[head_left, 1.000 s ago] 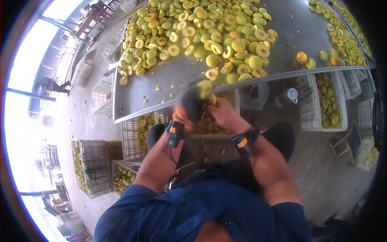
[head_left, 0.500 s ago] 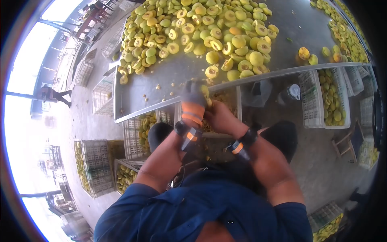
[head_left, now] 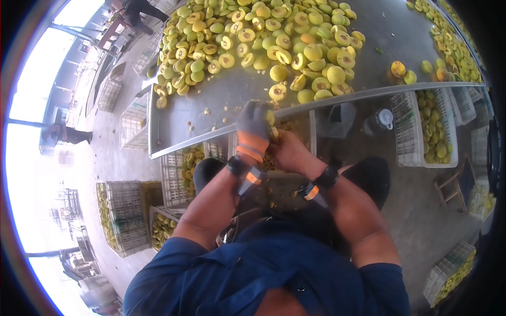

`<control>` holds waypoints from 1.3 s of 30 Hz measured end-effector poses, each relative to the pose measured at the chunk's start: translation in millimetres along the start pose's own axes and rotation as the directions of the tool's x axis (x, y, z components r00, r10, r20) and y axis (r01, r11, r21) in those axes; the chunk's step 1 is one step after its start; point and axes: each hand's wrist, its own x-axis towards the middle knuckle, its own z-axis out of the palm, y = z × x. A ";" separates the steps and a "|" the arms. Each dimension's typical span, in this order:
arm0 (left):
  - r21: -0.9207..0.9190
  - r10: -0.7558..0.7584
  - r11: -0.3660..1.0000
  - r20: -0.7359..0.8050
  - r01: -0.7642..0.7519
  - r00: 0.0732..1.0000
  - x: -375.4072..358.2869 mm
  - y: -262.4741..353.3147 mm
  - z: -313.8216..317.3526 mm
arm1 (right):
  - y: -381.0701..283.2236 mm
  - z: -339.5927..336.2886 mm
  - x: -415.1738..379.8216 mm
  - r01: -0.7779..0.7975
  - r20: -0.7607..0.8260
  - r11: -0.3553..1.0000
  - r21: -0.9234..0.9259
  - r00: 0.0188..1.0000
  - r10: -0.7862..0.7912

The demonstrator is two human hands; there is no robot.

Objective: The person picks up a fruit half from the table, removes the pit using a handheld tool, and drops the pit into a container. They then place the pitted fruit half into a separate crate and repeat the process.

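My left hand [head_left: 253,129], in a grey and orange glove, is closed around a yellow-green stone fruit [head_left: 271,118] just over the metal table's front edge. Close against it, my bare right hand [head_left: 290,151] has its fingers curled in at the lower side of the fruit. Whatever lies inside the right hand's fingers is hidden. Below both hands stands a crate [head_left: 313,138] with yellowish pieces in it. Beyond them, a large heap of halved stone fruit [head_left: 253,39] covers part of the table [head_left: 176,124], and many halves show brown centres.
Fruit-filled crates stand at the right [head_left: 401,131], at the left [head_left: 129,218] and at the lower right [head_left: 440,274]. A clear jug with a white lid [head_left: 385,119] is under the table edge. A wooden stool [head_left: 457,184] stands at the right. People are in the background left.
Both hands stay nearly in place, with the left glove turned slightly. A person at the upper left has come further into view. The lower-right crate appears further right and higher.
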 end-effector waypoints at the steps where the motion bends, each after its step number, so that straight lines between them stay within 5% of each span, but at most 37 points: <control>1: -0.092 -0.090 0.992 -0.011 0.088 0.996 -0.3 3.8 1.5 | -1.8 -1.1 -0.7 0.031 0.036 0.999 -0.032 0.999 -0.030; 2: -0.052 -0.073 0.996 -0.025 0.071 0.997 -1.0 8.4 2.7 | -5.1 -3.9 -1.4 0.063 0.069 0.996 -0.061 0.996 -0.058; 4: 0.033 -0.045 0.998 -0.045 0.047 0.998 -6.8 18.6 3.5 | -12.6 -11.2 -3.9 -0.167 0.151 0.984 0.070 0.976 0.155; 5: 0.103 0.035 0.994 0.000 -0.034 0.999 -5.8 17.6 1.7 | -18.4 -17.1 -3.0 -0.418 0.237 0.885 0.206 0.899 0.369; 6: 0.168 0.112 0.979 0.045 -0.117 0.993 -1.8 17.6 -1.7 | -21.7 -17.7 -2.6 -0.458 0.244 0.866 0.203 0.880 0.408; 7: 0.255 0.205 0.941 0.090 -0.222 0.975 1.9 15.1 -6.1 | -25.1 -18.1 -2.4 -0.497 0.250 0.844 0.201 0.859 0.446; 8: 0.333 0.297 0.885 0.135 -0.325 0.945 5.6 12.7 -10.6 | -28.0 -16.1 -3.5 -0.335 0.161 0.939 0.076 0.934 0.320; 10: 0.503 0.477 0.669 0.273 -0.547 0.835 13.6 -4.0 -17.6 | -26.3 -18.5 -2.4 -0.265 0.138 0.962 0.072 0.957 0.254; 11: 0.495 0.490 0.675 0.255 -0.548 0.834 15.3 -9.9 -17.4 | -19.0 -19.3 -3.3 -0.368 0.204 0.908 0.201 0.922 0.329; 12: 0.488 0.497 0.682 0.237 -0.544 0.835 13.6 -12.8 -18.5 | -18.3 -17.5 -5.6 -0.471 0.283 0.822 0.320 0.876 0.392; 16: 0.517 0.440 0.681 0.276 -0.518 0.854 10.9 -24.6 -19.0 | -26.8 -12.5 -3.9 -0.296 0.168 0.954 0.046 0.944 0.285; 20: 0.248 0.198 0.941 0.155 -0.232 0.968 0.9 -25.1 -11.2 | -13.9 -6.9 -8.4 -0.302 0.164 0.952 0.042 0.942 0.291; 24: 0.055 -0.057 0.997 0.092 0.052 0.994 3.3 -17.4 -4.1 | -3.5 3.7 -6.6 -0.023 -0.008 0.997 -0.072 1.000 0.022; 25: 0.028 -0.092 0.996 0.100 0.090 0.991 4.7 -18.1 -3.5 | -4.0 -0.4 -6.6 -0.212 0.087 0.970 0.119 0.975 0.203; 27: 0.324 0.373 0.846 0.210 -0.424 0.904 9.3 -7.4 -16.9 | -11.4 -15.0 -7.8 -0.578 0.357 0.707 0.408 0.813 0.459; 28: 0.427 0.557 0.644 0.307 -0.634 0.772 12.0 -1.3 -22.0 | -17.1 -16.7 -7.7 -0.578 0.363 0.682 0.449 0.815 0.452; 30: 0.365 0.525 0.698 0.324 -0.616 0.787 14.3 -4.4 -24.5 | -25.4 -12.6 -9.3 -0.577 0.379 0.623 0.528 0.816 0.436; 33: 0.193 0.358 0.881 0.325 -0.432 0.875 8.0 -2.7 -25.7 | -25.2 -6.4 -14.4 -0.427 0.314 0.831 0.358 0.893 0.323; 35: 0.198 0.399 0.859 0.319 -0.473 0.859 5.5 -7.9 -28.7 | -28.1 -4.6 -16.3 -0.516 0.368 0.744 0.424 0.849 0.379; 37: 0.339 0.618 0.622 0.340 -0.706 0.709 10.4 -15.6 -31.3 | -35.6 -6.8 -16.1 -0.603 0.438 0.629 0.491 0.795 0.420; 39: 0.160 0.553 0.748 0.389 -0.644 0.737 8.1 -5.7 -33.9 | -46.4 -9.9 -15.8 -0.691 0.532 0.483 0.538 0.723 0.440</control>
